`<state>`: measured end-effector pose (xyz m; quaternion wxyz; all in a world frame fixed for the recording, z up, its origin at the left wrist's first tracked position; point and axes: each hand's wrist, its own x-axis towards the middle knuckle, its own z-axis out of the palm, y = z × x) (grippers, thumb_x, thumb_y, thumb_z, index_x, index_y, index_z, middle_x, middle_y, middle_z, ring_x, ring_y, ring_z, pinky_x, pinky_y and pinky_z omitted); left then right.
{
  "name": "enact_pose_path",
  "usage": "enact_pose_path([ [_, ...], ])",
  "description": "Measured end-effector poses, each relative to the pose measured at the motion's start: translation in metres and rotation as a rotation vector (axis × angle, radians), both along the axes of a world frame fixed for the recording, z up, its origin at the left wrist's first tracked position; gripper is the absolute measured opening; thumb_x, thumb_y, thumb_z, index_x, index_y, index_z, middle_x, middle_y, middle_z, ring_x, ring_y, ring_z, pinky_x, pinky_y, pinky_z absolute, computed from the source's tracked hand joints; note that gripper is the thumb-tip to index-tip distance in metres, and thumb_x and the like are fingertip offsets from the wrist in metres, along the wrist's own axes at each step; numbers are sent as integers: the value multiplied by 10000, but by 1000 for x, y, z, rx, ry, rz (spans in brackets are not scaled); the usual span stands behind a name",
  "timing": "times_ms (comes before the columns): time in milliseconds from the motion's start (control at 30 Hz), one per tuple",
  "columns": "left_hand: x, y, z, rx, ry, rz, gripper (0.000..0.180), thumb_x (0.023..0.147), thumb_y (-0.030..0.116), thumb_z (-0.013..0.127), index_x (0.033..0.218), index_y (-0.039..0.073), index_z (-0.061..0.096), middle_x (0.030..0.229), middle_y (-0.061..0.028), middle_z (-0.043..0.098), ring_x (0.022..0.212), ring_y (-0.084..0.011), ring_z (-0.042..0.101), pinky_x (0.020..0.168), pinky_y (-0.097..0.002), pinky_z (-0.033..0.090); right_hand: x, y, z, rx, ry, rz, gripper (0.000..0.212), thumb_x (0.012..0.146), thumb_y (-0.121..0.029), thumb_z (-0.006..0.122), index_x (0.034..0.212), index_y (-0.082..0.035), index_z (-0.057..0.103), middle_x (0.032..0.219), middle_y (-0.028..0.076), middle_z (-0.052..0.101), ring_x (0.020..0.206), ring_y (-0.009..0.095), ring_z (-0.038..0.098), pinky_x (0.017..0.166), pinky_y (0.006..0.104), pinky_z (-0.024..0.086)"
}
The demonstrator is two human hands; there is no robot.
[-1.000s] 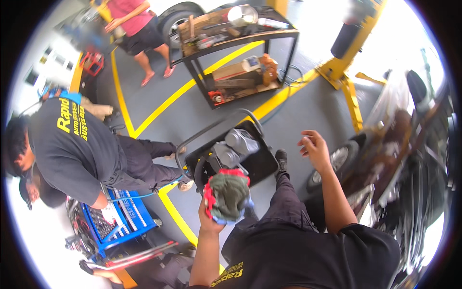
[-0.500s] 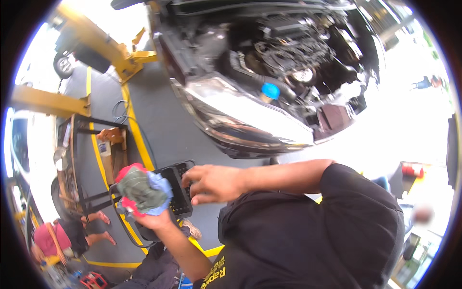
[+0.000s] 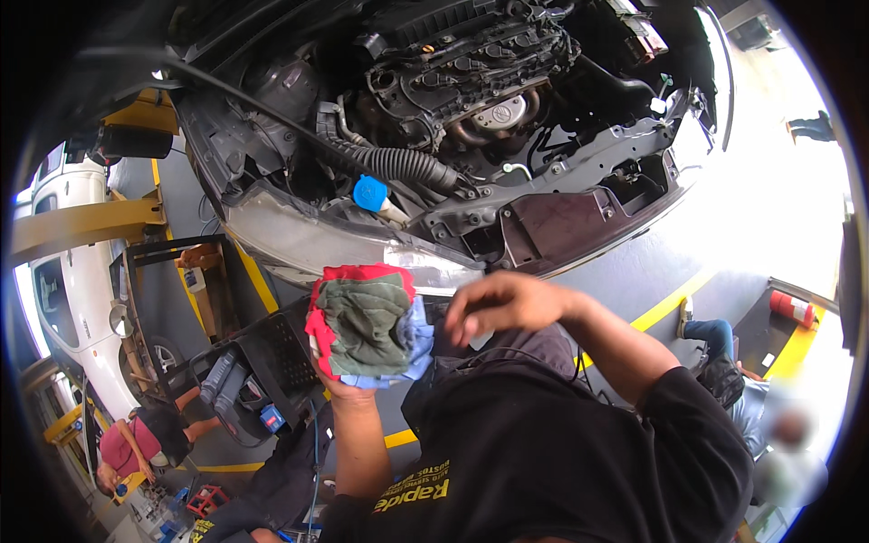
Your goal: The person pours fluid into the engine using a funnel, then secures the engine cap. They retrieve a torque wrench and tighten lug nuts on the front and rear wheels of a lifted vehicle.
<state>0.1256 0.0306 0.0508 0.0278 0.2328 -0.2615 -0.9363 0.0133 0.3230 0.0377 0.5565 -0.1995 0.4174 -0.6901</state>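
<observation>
Rag bundle (image 3: pixel 367 315) gripped in left hand (image 3: pixel 348 384); right hand (image 3: pixel 507 304) beside it.
Left supports it from below, near the headlight's (image 3: pixel 312 237) lower edge. Right: fingers bent, moderately wide, small gap to bundle's right edge. Blue cap (image 3: pixel 370 193) sits at engine bay's (image 3: pixel 480 86) near edge, left of centre. Grey floor (image 3: pixel 634 277) runs between bay and right forearm.

On the smooth grey floor (image 3: pixel 634 271), we noted painted yellow lines (image 3: pixel 672 301); bright white light (image 3: pixel 769 199) flooded the right side.
</observation>
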Motion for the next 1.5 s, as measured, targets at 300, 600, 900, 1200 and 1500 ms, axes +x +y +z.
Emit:
enact_pose_path([
  [300,19,7,-22,73,13,-2,595,1079,444,429,1542,75,490,1539,-139,552,1394,-354,536,1211,-501,380,-224,72,44,690,768,-871,288,1042,-216,618,1219,-2,691,988,70,762,847,121,703,792,291,556],
  [600,40,10,-29,57,-11,62,586,1078,448,409,1503,56,506,1492,-173,576,1354,-362,567,1177,-528,429,-476,-34,81,1056,1490,-802,331,924,-334,675,1134,-99,774,1087,171,776,1068,380,725,969,442,555],
  [900,53,66,-18,83,-334,148,589,1035,523,485,1413,79,569,1331,-159,646,1238,-351,603,1069,-536,468,-398,21,-16,682,1319,-137,298,989,-194,603,1223,-66,736,982,103,763,862,197,714,755,349,583],
  [1200,18,103,-24,204,-2,-153,633,1011,604,480,1489,195,553,1286,-104,654,1129,-362,601,981,-611,465,-310,181,-2,823,963,-48,326,1043,-216,619,1332,-77,672,1074,61,751,896,144,703,833,309,571],
  [1500,-11,125,-21,61,-191,134,611,1038,460,548,1530,104,488,1484,-139,588,1293,-357,611,1098,-560,483,-300,293,-2,932,828,-307,302,1031,-157,594,1294,-41,687,917,43,687,817,114,628,743,288,526],
])
